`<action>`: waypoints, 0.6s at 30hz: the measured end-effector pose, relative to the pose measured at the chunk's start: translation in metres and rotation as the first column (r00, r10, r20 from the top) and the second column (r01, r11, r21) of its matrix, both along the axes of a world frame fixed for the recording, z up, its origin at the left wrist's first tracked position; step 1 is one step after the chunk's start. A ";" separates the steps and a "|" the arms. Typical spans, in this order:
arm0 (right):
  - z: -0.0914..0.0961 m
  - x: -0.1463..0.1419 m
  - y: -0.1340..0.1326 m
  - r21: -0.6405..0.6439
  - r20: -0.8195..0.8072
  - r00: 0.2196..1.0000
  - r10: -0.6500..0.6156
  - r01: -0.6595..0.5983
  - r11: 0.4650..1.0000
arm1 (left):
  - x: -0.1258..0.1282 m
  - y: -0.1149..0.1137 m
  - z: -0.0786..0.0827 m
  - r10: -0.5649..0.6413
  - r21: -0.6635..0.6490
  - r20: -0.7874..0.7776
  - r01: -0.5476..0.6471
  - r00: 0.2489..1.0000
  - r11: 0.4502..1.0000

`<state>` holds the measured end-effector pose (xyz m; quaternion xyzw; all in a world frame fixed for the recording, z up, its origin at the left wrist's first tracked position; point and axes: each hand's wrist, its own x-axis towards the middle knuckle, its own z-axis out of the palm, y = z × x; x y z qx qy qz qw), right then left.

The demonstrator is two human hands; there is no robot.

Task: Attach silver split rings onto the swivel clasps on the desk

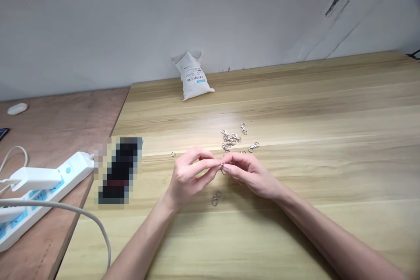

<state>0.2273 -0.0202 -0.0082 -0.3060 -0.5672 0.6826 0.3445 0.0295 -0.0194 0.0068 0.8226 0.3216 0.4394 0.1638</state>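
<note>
Over the table, my left hand [193, 173] and my right hand [251, 175] meet fingertip to fingertip, both pinched on a small metal key ring [223, 169]. My fingers cover much of it, and I cannot tell whether anything is attached. Just beyond my fingertips lies a loose pile of silver swivel clasps [229, 140]. Single clasps lie near it: one clasp [243, 129] behind and another clasp [253, 147] to the right. Nearer to me, below the hands, rests one more clasp [215, 198]. A lone key ring [173, 154] lies left of my left hand.
A white printed plastic bag [195, 78] stands at the back by the wall. To the left is a pixelated dark object [120, 170]. A white power strip [49, 190] with plugs sits on the brown surface, and a grey cable [88, 214] curves onto the table.
</note>
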 end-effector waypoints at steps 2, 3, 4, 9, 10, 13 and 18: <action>-0.001 0.001 0.000 -0.003 0.000 1.000 0.009 -0.009 1.000 | 0.000 0.000 0.000 -0.001 0.006 -0.004 0.001 1.000 1.000; -0.002 0.001 0.000 -0.011 -0.004 1.000 0.023 -0.023 1.000 | 0.000 0.000 0.000 0.001 0.010 -0.001 -0.001 1.000 1.000; -0.002 0.001 0.000 -0.026 -0.017 0.999 0.039 -0.039 0.999 | 0.000 0.000 0.001 0.003 0.011 0.004 -0.003 1.000 1.000; -0.006 0.002 0.000 -0.139 -0.125 0.989 0.083 -0.100 0.985 | 0.001 0.000 0.001 0.009 0.008 -0.003 -0.009 1.000 1.000; -0.006 0.002 0.001 -0.141 -0.128 0.988 0.083 -0.101 0.985 | 0.000 0.000 0.000 0.010 0.014 -0.012 -0.010 1.000 1.000; -0.005 0.002 0.000 -0.117 -0.104 0.992 0.071 -0.083 0.990 | 0.000 0.001 -0.001 0.011 0.029 -0.041 -0.010 0.999 1.000; -0.001 -0.001 -0.002 0.107 0.093 0.992 -0.081 0.071 0.992 | 0.001 0.001 -0.003 0.009 0.013 -0.093 -0.007 0.996 1.000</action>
